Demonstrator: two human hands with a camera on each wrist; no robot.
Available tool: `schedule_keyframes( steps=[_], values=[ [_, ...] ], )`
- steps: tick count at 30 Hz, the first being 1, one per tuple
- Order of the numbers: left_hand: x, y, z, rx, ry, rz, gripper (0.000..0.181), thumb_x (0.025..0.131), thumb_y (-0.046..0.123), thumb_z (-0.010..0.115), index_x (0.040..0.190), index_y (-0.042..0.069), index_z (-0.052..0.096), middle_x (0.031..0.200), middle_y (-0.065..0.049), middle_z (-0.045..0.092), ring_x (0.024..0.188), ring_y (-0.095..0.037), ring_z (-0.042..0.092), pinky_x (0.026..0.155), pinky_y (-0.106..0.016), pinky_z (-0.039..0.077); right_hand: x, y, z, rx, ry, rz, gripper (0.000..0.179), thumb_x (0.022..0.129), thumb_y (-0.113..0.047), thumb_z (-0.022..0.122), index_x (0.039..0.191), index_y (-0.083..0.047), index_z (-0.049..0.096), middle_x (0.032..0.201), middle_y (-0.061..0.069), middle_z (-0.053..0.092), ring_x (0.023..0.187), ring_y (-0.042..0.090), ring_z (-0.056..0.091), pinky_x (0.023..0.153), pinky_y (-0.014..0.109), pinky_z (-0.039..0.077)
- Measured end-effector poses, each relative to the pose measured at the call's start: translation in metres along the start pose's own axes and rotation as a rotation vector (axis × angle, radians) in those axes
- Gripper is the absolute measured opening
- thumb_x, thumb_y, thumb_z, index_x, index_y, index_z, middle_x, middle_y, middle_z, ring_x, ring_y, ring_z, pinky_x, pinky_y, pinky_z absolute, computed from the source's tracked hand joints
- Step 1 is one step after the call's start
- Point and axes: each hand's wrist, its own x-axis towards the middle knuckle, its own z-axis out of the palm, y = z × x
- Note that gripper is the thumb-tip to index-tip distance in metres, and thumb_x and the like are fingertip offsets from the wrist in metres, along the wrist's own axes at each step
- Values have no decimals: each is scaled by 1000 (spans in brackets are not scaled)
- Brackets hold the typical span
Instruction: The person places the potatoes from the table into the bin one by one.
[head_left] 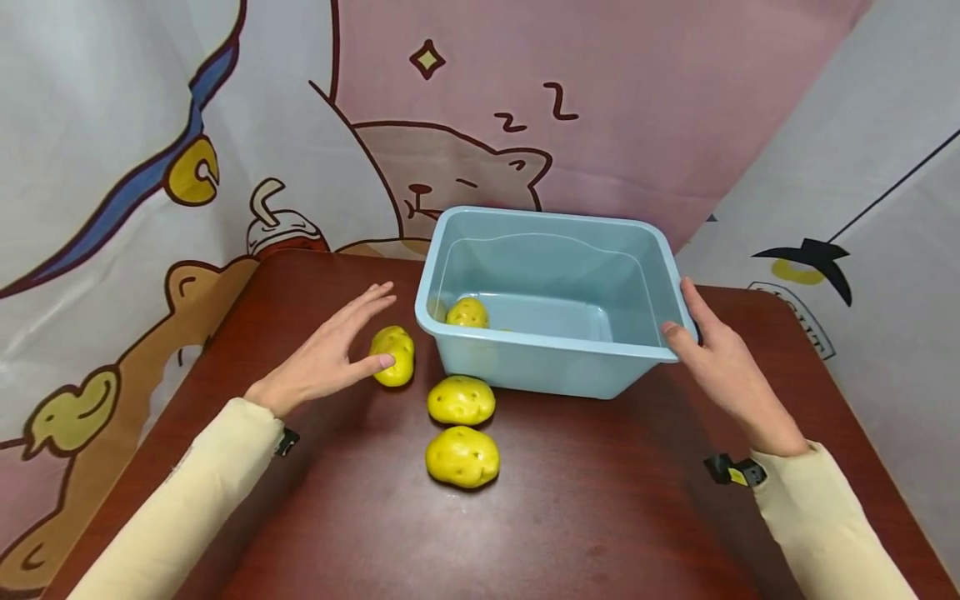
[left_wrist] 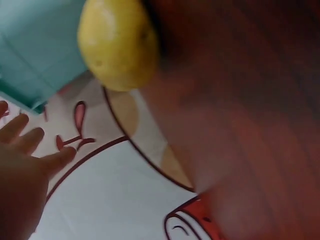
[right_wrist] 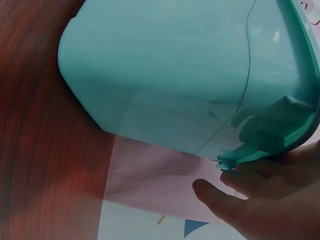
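Probably light and stiff, the tub (head_left: 536, 367) is best held where the right hand (head_left: 723, 362) grips its rim (head_left: 555, 342), left hand (head_left: 330, 354) wide.

Red-brown table (head_left: 585, 517); printed backdrop (head_left: 637, 58) behind: sleeping cartoon bear (head_left: 457, 158), yellow bell (head_left: 187, 175), duck (head_left: 75, 408).

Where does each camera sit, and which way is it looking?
Head: on the person's head, looking forward and down at the blue tub and brown table; left hand, right hand and sleeves show.
Left wrist: facing that hand's work, a yellow potato by the tub; the left hand shows at the left edge.
Right wrist: facing the tub's outside; the right hand shows lower right.
Shared: both wrist views show tub and table.
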Motion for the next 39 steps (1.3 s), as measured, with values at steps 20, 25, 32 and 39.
schedule_keyframes(
  steps=[20,25,32,39],
  values=[
    [17,-31,25,10,-215,-85,84,90,49,78,158,13,43,167,-4,34,157,-27,21,122,-58,24,0,1,-1,1,8,-4,74,109,-36,44,167,-25,0,168,23,21,137,58,41,97,80,37],
    [19,-33,29,31,-256,-112,89,87,52,80,159,14,42,167,-8,32,156,-32,21,121,-61,23,0,-1,-1,7,3,0,74,109,-36,45,167,-24,0,169,23,20,137,59,40,97,80,37],
    [17,-36,27,83,-271,-123,89,86,56,80,157,14,45,166,-11,33,154,-35,26,119,-63,25,0,-1,1,-3,10,-3,75,109,-37,45,167,-23,0,167,26,22,135,60,42,95,81,37],
    [8,-42,20,80,-237,-112,87,83,51,84,154,14,50,155,-11,44,139,-33,45,113,-58,39,1,-1,0,-7,5,-2,75,109,-37,45,167,-23,-1,168,26,21,135,61,42,95,81,37]
  ],
)
